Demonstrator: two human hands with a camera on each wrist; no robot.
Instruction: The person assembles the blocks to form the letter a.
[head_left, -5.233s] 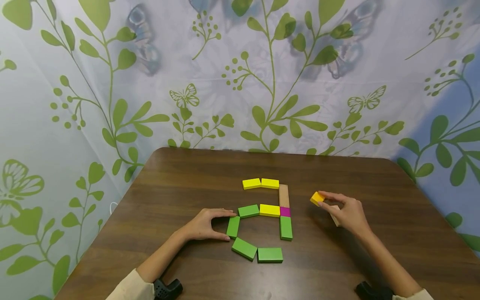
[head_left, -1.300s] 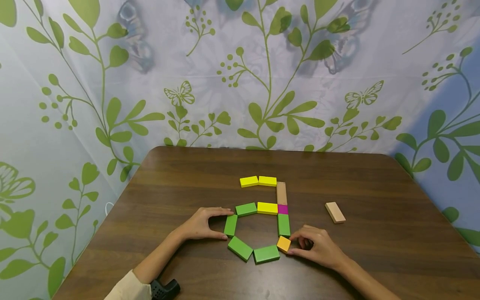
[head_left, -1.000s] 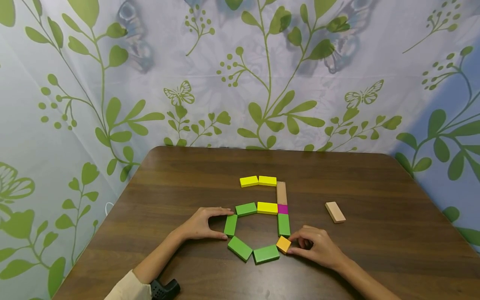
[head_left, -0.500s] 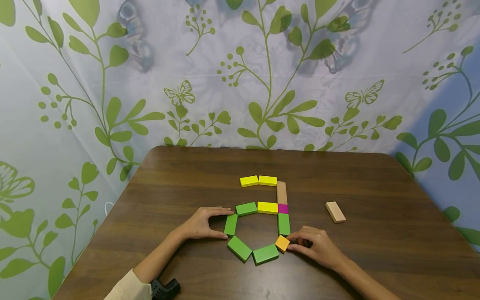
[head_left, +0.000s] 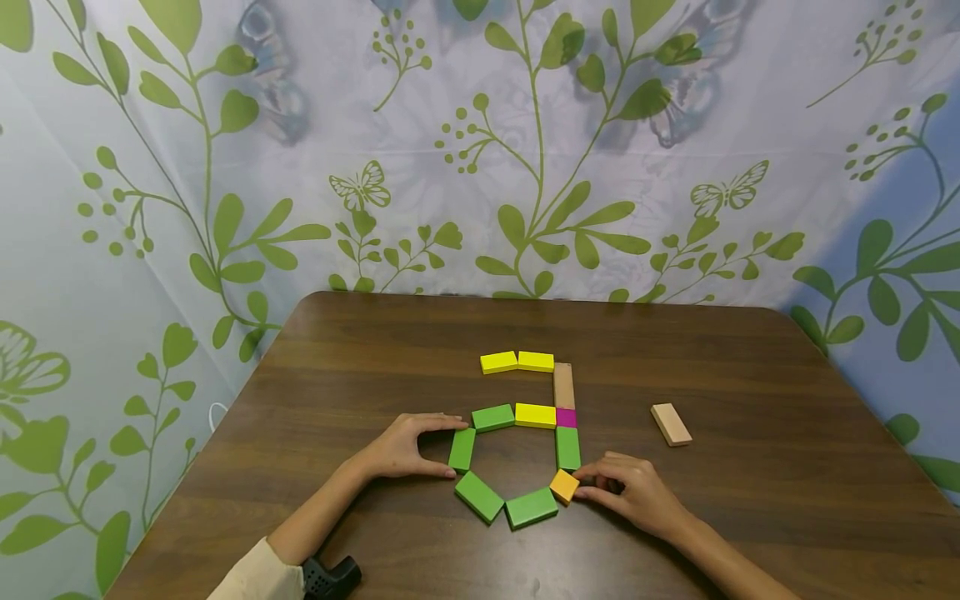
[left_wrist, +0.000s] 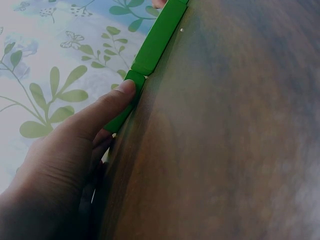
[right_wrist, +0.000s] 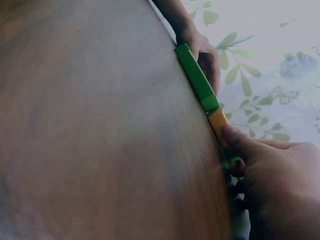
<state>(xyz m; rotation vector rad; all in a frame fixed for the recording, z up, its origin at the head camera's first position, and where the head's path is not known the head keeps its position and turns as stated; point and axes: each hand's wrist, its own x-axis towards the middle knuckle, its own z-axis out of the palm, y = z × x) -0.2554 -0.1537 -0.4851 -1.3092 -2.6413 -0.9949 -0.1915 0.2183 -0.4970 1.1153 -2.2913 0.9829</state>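
In the head view my left hand (head_left: 401, 448) spans a green block (head_left: 462, 451) at the left of a ring of blocks, thumb and fingers at its two ends. The left wrist view has the thumb (left_wrist: 120, 90) against that block's end. My right hand (head_left: 637, 492) pinches a small orange block (head_left: 565, 487) at the ring's lower right corner. The orange block sits between a tilted green block (head_left: 532, 508) and an upright-running green block (head_left: 567, 449). In the right wrist view the thumb presses the orange block (right_wrist: 218, 124), close beside a green one (right_wrist: 197, 77).
A magenta block (head_left: 566, 418) and a plain wooden block (head_left: 563, 386) run up from the ring's right side. Two yellow blocks (head_left: 517, 362) lead left from there. Another plain block (head_left: 671, 425) lies apart on the brown table (head_left: 750, 500). A patterned cloth (head_left: 480, 167) hangs behind.
My right hand has brought the orange block from the right down to the ring's corner, then nudged it slightly leftward. The bottom green block has turned a little. My left hand stays at its block.
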